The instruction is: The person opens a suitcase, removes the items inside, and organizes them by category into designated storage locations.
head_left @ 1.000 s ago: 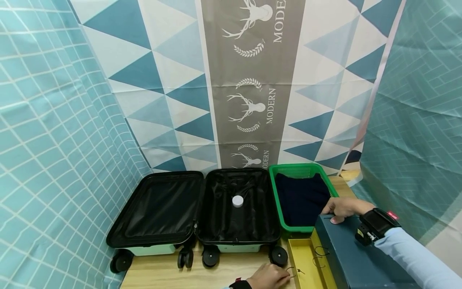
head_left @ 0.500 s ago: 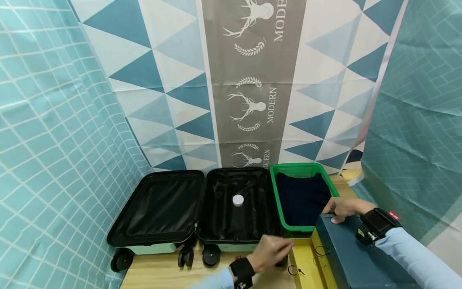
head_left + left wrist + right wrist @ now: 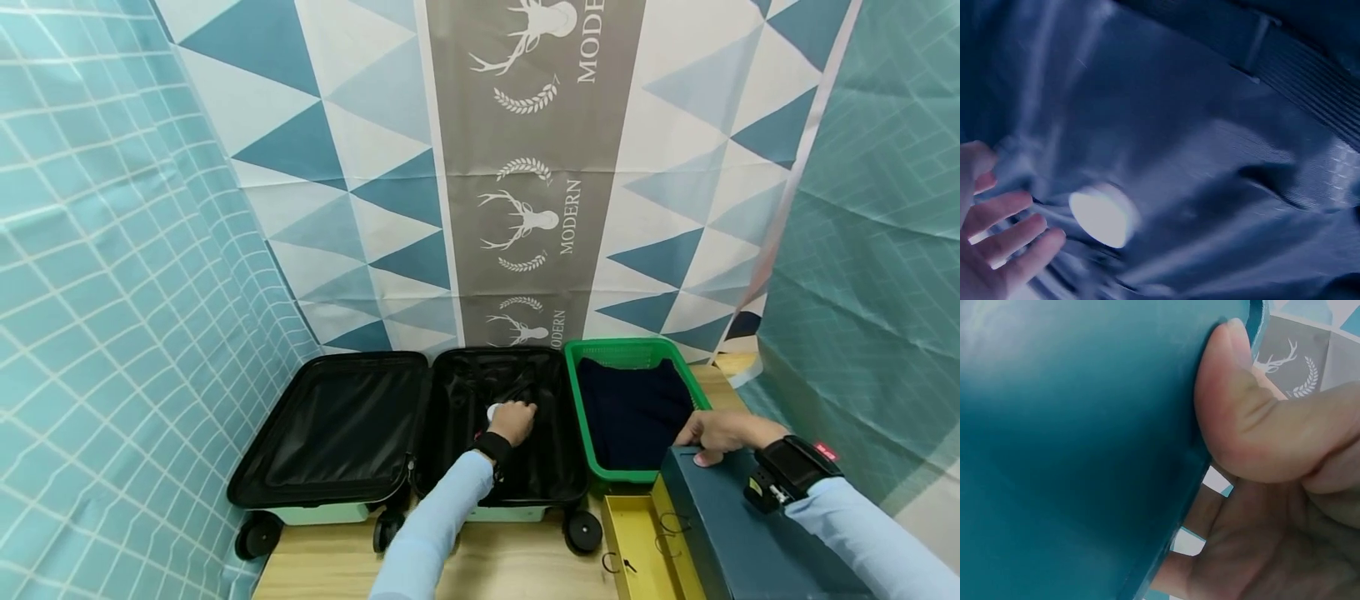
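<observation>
My left hand (image 3: 514,422) is over the black-lined right half of the open suitcase (image 3: 551,467), right by a small white disc-shaped thing (image 3: 492,412). In the left wrist view the fingers (image 3: 1019,240) are loosely bent, and the white disc (image 3: 1102,215) lies on the lining just past the fingertips. My right hand (image 3: 723,435) grips the top edge of a dark blue box (image 3: 757,521) at the right. Close up, its thumb (image 3: 1229,406) presses on the blue panel (image 3: 1085,437), with the fingers behind the edge. A yellow drawer-like tray (image 3: 637,533) sticks out from the box's left side.
Behind the box stands a green basket (image 3: 576,417) with dark navy cloth (image 3: 633,412) in it. The suitcase's other half (image 3: 330,433) lies open at the left. Thin dark rings (image 3: 611,563) sit at the tray's edge. Patterned fabric (image 3: 517,217) hangs behind the table.
My left hand has moved from the tray's edge, up and left, into the suitcase beside the white disc. My right hand has kept its grip on the blue box.
</observation>
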Demonstrator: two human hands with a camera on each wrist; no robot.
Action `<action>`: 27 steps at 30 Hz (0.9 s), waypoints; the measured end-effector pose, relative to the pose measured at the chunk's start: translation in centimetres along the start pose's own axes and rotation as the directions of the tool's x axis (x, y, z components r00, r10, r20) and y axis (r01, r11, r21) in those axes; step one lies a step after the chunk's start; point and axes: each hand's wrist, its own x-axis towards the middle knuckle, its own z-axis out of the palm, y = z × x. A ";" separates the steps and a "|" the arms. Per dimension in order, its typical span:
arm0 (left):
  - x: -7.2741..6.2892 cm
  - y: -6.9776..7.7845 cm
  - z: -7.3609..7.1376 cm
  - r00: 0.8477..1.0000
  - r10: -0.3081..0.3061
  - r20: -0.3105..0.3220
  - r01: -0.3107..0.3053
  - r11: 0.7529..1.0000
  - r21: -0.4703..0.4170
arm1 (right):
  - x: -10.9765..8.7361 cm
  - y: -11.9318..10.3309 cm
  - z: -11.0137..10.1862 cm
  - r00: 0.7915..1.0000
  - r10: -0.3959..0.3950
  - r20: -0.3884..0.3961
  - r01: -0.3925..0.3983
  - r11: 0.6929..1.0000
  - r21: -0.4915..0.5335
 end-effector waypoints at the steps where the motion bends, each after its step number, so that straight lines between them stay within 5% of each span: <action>1: 0.0 -0.6 0.7 0.996 -0.049 0.076 0.049 0.999 0.006 | 0.0 0.0 0.1 1.000 -0.011 0.005 0.011 1.000 0.010; 4: -0.2 -2.2 2.1 0.947 -0.173 0.272 0.170 0.985 0.032 | 0.2 0.1 0.2 0.999 -0.042 0.009 0.041 0.999 0.025; 7: -0.4 -3.3 2.4 0.893 -0.246 0.377 0.250 0.967 0.040 | 0.2 0.2 0.3 0.999 -0.037 -0.005 0.037 0.999 0.030; 19: -0.6 -3.5 2.7 0.810 -0.288 0.510 0.322 0.946 0.022 | 0.2 0.3 0.7 0.999 -0.026 -0.039 0.027 0.999 0.028; 23: -0.5 -3.2 2.5 0.795 -0.270 0.543 0.328 0.945 -0.010 | 0.2 0.2 0.6 0.999 -0.016 -0.043 0.018 0.999 0.046; 27: -0.2 -2.9 2.1 0.826 -0.245 0.508 0.301 0.953 -0.031 | 0.0 0.2 0.5 0.999 0.007 -0.053 -0.005 1.000 0.031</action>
